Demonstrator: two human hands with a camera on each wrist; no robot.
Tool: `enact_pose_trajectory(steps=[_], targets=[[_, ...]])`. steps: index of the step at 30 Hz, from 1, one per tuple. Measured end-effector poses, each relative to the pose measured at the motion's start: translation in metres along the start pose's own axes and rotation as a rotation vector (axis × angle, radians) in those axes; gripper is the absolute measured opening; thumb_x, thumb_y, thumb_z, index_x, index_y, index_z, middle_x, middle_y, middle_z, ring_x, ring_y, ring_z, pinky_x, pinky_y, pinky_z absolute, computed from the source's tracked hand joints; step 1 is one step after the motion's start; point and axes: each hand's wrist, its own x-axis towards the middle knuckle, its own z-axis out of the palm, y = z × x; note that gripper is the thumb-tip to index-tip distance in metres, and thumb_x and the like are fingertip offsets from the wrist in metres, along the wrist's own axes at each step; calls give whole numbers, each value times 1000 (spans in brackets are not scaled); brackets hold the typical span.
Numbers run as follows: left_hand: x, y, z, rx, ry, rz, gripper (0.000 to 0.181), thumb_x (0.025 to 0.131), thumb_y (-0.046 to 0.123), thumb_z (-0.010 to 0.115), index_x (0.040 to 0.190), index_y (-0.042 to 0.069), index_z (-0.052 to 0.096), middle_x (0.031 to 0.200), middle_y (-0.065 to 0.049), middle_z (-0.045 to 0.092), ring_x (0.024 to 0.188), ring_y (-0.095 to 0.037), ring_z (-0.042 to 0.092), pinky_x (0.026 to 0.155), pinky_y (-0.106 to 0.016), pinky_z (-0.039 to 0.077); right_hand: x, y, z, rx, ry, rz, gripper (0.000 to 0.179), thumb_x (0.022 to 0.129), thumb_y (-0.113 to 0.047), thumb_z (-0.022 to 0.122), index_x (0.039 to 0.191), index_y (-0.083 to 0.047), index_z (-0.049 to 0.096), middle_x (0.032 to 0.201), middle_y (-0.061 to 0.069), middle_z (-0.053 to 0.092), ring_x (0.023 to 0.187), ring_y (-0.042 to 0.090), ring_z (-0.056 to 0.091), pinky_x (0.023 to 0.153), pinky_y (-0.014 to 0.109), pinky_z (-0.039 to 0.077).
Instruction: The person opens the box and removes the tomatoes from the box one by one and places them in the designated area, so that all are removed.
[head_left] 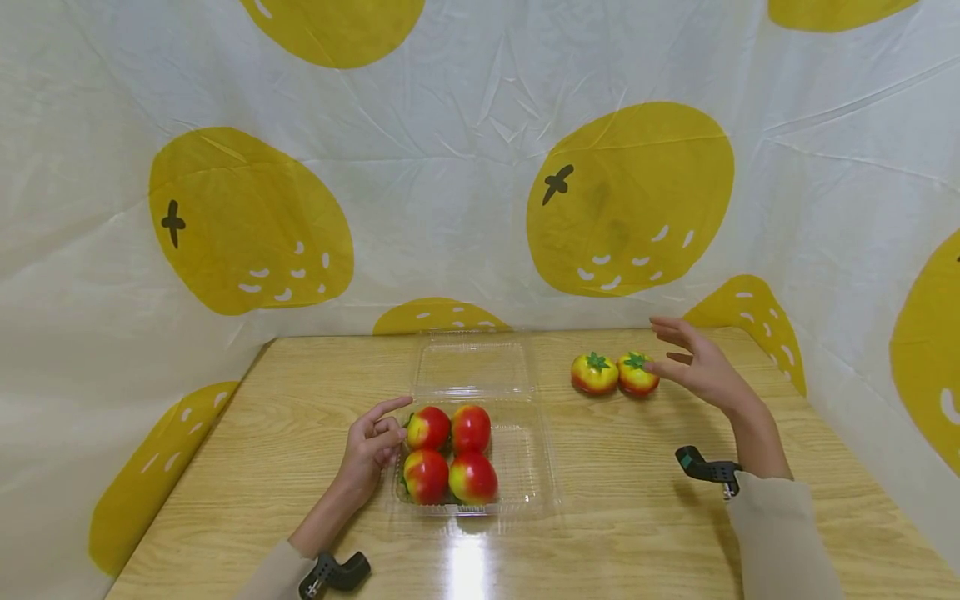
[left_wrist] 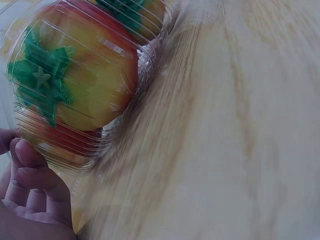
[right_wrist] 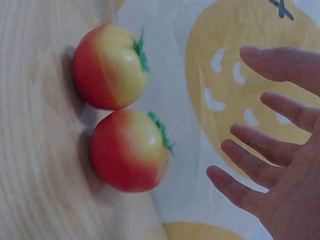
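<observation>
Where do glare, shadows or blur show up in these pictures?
Head view: bright glare on the table just below the clear container; left wrist view: dull light, thin reflections along the container's ribbed plastic, wood grain soft; right wrist view: soft shadows beside both fruits.

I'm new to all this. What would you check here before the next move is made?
1. Right hand free: ok; its fingers are spread and hold nothing.
2. Loose fruits close by: ok; two sit side by side on the table, near that hand.
3. A loose fruit in grasp: not ok yet; the right wrist view shows a gap.
4. Lid open: ok; it is folded back.
5. Room in the clear container: ok, it seems; its right part is bare beside four packed fruits.
6. Container gripped by the left hand: cannot tell; the hand is at its left side.
</observation>
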Motion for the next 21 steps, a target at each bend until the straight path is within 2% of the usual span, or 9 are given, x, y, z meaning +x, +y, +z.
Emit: enact_pose_trajectory(steps=[2, 4, 6, 8, 10, 12, 14, 21], targets=[[0, 0, 0, 1, 1, -1, 54, 94, -6, 56, 145, -16, 42, 67, 4, 55, 53, -6, 48, 47, -15, 43, 0, -6, 1, -9, 5, -12, 75, 95, -15, 74, 158, -6, 34, 157, 27, 40, 141, 48, 41, 112, 39, 46], [0, 0, 0, 1, 0, -2, 54, 94, -6, 56, 145, -15, 43, 68, 4, 55, 53, -6, 48, 47, -15, 43, 0, -11, 3, -21, 9, -30, 75, 95, -15, 74, 158, -7, 35, 155, 27, 42, 139, 47, 43, 103, 19, 46], [0, 1, 0, 1, -1, -5, 54, 94, -6, 57, 145, -15, 43, 68, 4, 55, 54, -6, 48, 47, -15, 43, 0, -18, 5, -28, 19, -57, 73, 95, -14, 75, 157, -7, 37, 154, 26, 45, 137, 45, 46, 96, 7, 42], [-1, 1, 0, 1, -3, -6, 54, 94, -5, 57, 145, -15, 43, 68, 4, 56, 54, -6, 49, 48, -15, 43, 0, -24, 7, -30, 31, -89, 72, 94, -12, 76, 156, -7, 40, 152, 24, 47, 135, 36, 50, 95, 5, 42], [-1, 1, 0, -1, -5, -6, 54, 95, -5, 57, 145, -15, 43, 69, 4, 56, 54, -6, 49, 48, -15, 43, 0, -30, 10, -33, 45, -119, 71, 93, -11, 76, 154, -8, 42, 150, 22, 50, 131, 18, 53, 95, 4, 43], [-1, 1, 0, -5, -5, -6, 53, 95, -5, 56, 145, -15, 43, 69, 4, 56, 54, -6, 49, 48, -15, 43, 1, -36, 13, -37, 57, -153, 70, 92, -8, 77, 153, -8, 43, 149, 21, 52, 127, 2, 52, 96, 5, 44], [-1, 1, 0, -7, -6, -5, 53, 95, -6, 56, 145, -15, 43, 69, 4, 56, 54, -6, 49, 48, -15, 43, 1, -41, 15, -35, 64, -181, 71, 91, -7, 77, 153, -8, 44, 148, 19, 53, 123, -9, 49, 96, 5, 45], [-1, 2, 0, -3, -5, -6, 53, 95, -5, 56, 145, -14, 44, 69, 5, 57, 54, -6, 49, 47, -15, 44, 0, -60, 23, -32, 61, -239, 70, 90, -4, 77, 153, -10, 45, 145, 17, 55, 121, -13, 49, 96, 6, 46]])
